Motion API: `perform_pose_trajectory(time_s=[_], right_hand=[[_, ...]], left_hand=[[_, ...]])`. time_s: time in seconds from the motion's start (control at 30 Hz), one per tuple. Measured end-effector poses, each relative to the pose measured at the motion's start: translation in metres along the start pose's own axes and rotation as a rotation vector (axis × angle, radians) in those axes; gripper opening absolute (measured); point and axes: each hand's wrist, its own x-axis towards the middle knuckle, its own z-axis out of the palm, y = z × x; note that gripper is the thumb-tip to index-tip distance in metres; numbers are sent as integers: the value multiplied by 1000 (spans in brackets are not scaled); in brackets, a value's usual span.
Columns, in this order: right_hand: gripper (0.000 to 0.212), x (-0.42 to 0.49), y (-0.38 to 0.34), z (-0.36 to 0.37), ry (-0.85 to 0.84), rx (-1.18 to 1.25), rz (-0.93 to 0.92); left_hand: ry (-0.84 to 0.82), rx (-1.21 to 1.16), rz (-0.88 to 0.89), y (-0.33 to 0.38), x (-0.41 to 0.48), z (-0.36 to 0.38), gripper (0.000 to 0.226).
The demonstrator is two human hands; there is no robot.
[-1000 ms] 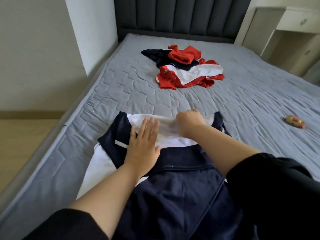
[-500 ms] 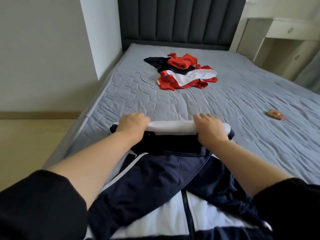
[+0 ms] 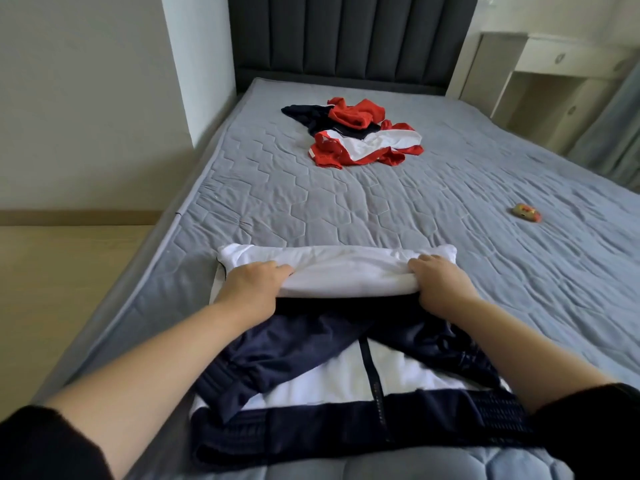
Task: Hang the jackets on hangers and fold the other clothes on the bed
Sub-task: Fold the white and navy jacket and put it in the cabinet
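Note:
A navy and white zip jacket (image 3: 346, 379) lies flat on the near part of the grey quilted bed (image 3: 346, 202). Its far end is turned over into a thick white roll (image 3: 339, 268). My left hand (image 3: 252, 285) grips the left end of that roll and my right hand (image 3: 440, 282) grips the right end, fingers curled into the cloth. Further up the bed lies a loose heap of red, white and navy clothes (image 3: 360, 136).
A small red and yellow toy (image 3: 526, 213) lies on the right side of the bed. The dark padded headboard (image 3: 346, 36) stands at the far end, a white nightstand (image 3: 554, 77) to its right. The wooden floor (image 3: 59, 271) runs along the bed's left edge.
Both hands went from smoothing the jacket's collar area to gripping its far end, and the white fold has grown thicker and wider.

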Motion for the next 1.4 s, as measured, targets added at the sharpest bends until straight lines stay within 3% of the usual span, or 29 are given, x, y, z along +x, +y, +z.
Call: perform_pose_trajectory(time_s=[0.1,0.27,0.4,0.53,0.57,0.63,0.67,0.73,0.8,0.87,0.97,1.1,1.23,1.37,1.4], right_hand=[[29,-1,-9,-4,-237,-68,26],[32,1,-20,-3,-388,-271,-11],[32,2,-12,-11,-619,-130,18],[14,9,-3,-21,-853,55,-27],[18,12,-4,-26,-842,160,-40],[32,20,-15,-30,-637,517,9],[33,25,-22,-29,-470,649,59],[21,33,-36,-18,-144,585,107],[25,44,-41,0,-72,428,75],[34,53,-39,11,-213,299,52],[49,68,-34,10,-434,147,37],[32,81,-30,-5,-575,80,64],[26,89,-21,-14,-440,85,86],[16,115,-15,-34,-89,137,195],[24,122,-15,-37,7,116,218]], left_hand=[[-148,-73,-23,7,-5,-6,56],[-333,7,108,20,-5,-8,49],[-504,-77,108,14,-2,-13,43],[-602,-266,61,15,1,-22,34],[-536,-370,41,17,4,-22,37],[-272,-586,-14,22,12,-18,36],[-106,-579,-28,24,17,-15,30],[102,-299,-4,23,32,-10,33],[42,-72,-2,13,47,-4,59],[-131,-92,-88,-2,56,-1,72],[-415,-297,-166,-28,69,0,62],[-611,-186,-125,-39,83,-12,34],[-484,-168,-123,-39,86,-22,22],[-35,53,-256,-35,102,-44,21],[14,141,-301,-33,108,-49,30]])
